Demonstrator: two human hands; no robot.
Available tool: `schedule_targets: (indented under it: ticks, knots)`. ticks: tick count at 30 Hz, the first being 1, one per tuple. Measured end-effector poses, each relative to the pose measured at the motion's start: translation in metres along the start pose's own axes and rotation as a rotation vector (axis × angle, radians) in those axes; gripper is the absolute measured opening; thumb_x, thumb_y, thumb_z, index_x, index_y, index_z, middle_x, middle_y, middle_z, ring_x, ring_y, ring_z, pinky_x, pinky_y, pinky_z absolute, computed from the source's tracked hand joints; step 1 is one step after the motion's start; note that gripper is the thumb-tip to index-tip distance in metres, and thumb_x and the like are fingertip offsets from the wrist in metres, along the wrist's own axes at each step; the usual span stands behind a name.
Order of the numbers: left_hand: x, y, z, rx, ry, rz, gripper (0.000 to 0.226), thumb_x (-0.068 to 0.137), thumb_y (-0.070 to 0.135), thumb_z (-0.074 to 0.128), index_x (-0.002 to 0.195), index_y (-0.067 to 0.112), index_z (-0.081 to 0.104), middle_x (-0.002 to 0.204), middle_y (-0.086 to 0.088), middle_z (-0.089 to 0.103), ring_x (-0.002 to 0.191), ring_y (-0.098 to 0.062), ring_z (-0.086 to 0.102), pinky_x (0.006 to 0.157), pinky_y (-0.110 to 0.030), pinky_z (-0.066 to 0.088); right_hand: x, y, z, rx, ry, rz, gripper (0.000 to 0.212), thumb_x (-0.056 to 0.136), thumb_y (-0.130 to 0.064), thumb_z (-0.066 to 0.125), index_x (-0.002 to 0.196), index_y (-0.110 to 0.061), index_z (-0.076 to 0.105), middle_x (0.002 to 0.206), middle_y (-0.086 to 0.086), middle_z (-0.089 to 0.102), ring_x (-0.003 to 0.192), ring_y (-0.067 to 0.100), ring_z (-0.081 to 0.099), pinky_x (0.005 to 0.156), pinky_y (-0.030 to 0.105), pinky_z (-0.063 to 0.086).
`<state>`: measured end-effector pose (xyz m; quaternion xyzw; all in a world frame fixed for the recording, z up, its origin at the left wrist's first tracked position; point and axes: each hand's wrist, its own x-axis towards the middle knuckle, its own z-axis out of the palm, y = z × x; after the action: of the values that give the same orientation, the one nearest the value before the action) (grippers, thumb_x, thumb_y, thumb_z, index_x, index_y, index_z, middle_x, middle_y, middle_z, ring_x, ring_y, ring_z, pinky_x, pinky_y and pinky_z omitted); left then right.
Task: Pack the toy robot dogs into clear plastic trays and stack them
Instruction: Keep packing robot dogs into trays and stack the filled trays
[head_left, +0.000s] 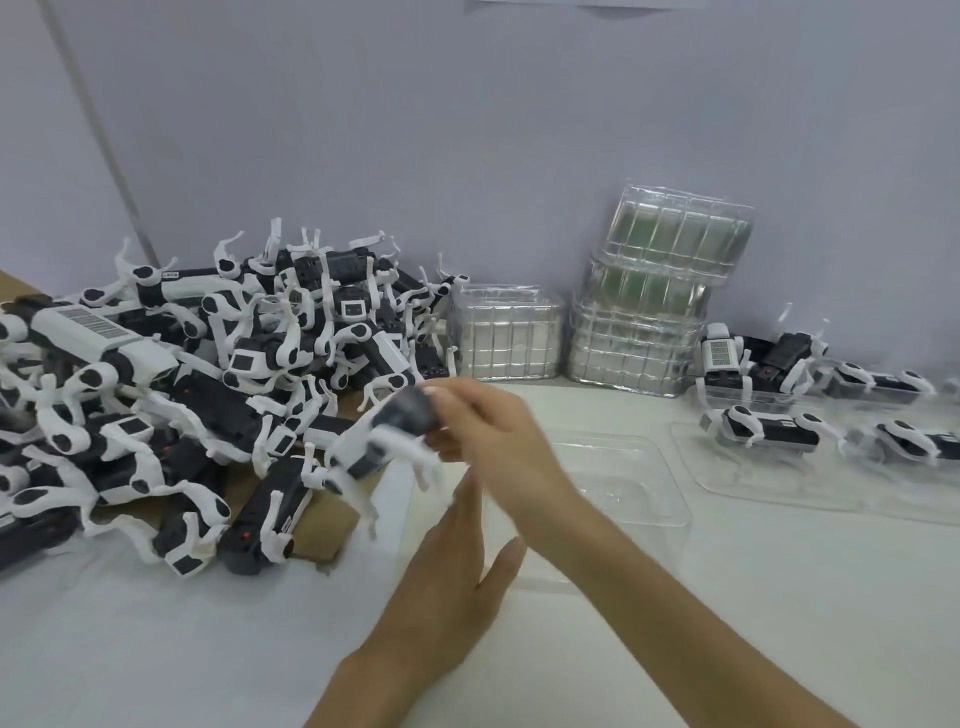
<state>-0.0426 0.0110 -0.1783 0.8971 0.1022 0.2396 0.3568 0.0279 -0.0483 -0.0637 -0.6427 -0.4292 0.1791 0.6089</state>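
Note:
A black-and-white toy robot dog hangs blurred in the air, gripped at its dark end by my right hand. My left hand is just below it, fingers straight and apart, holding nothing. An empty clear plastic tray lies flat on the table right of my hands. A big heap of toy dogs covers the left side. At the right, several dogs sit in clear trays.
Stacks of clear trays stand against the wall: a low stack and a taller leaning stack. Brown cardboard lies under the heap. The white table spreads toward me.

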Motion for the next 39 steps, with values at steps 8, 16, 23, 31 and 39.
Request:
schedule_targets:
  ticks: [8,16,23,31,39]
  knots:
    - [0.002,0.018,-0.012,-0.512,0.365,0.002,0.085,0.065,0.094,0.047,0.14,0.056,0.03,0.132,0.047,0.04,0.131,0.008,0.043,0.099,-0.01,0.039,-0.045,0.017,-0.07,0.915,0.034,0.243,0.036,0.086,0.0,0.044,0.094,-0.005,0.078,0.085,0.012,0.068,0.087,0.03,0.072,0.08,0.037,0.06]
    - [0.001,0.025,-0.019,-0.465,0.561,0.14,0.048,0.084,0.042,0.058,0.129,0.051,0.045,0.125,0.014,0.057,0.092,-0.009,0.062,0.078,-0.035,0.056,-0.067,0.025,-0.077,0.478,0.041,0.18,0.052,0.092,0.012,0.038,0.118,-0.02,0.071,0.117,0.005,0.07,0.1,0.029,0.072,0.079,0.042,0.061]
    - [-0.001,0.027,-0.016,-0.367,0.579,0.139,0.048,0.082,0.041,0.056,0.123,0.06,0.041,0.104,0.027,0.057,0.085,-0.005,0.059,0.072,-0.013,0.045,-0.073,0.018,-0.09,-0.174,0.113,-0.181,0.039,0.082,-0.009,0.077,0.113,-0.031,0.067,0.109,-0.012,0.069,0.1,0.016,0.065,0.089,0.033,0.052]
    - [0.004,0.006,-0.006,-0.008,0.078,0.012,0.042,0.09,0.067,0.049,0.13,0.06,0.036,0.152,0.04,0.017,0.136,0.022,0.015,0.109,-0.017,0.021,-0.061,0.033,-0.128,-0.2,0.526,-0.205,0.02,0.085,-0.003,0.074,0.095,-0.02,0.068,0.078,-0.021,0.067,0.071,-0.006,0.061,0.067,0.006,0.044]
    - [0.002,0.008,-0.012,-0.083,0.146,-0.004,0.034,0.082,0.057,0.061,0.112,0.043,0.053,0.137,0.036,0.043,0.129,0.015,0.038,0.098,-0.012,0.031,-0.059,0.066,-0.136,-0.392,0.354,-0.094,0.025,0.083,-0.006,0.077,0.103,-0.021,0.076,0.091,-0.013,0.074,0.09,0.011,0.07,0.088,0.043,0.056]
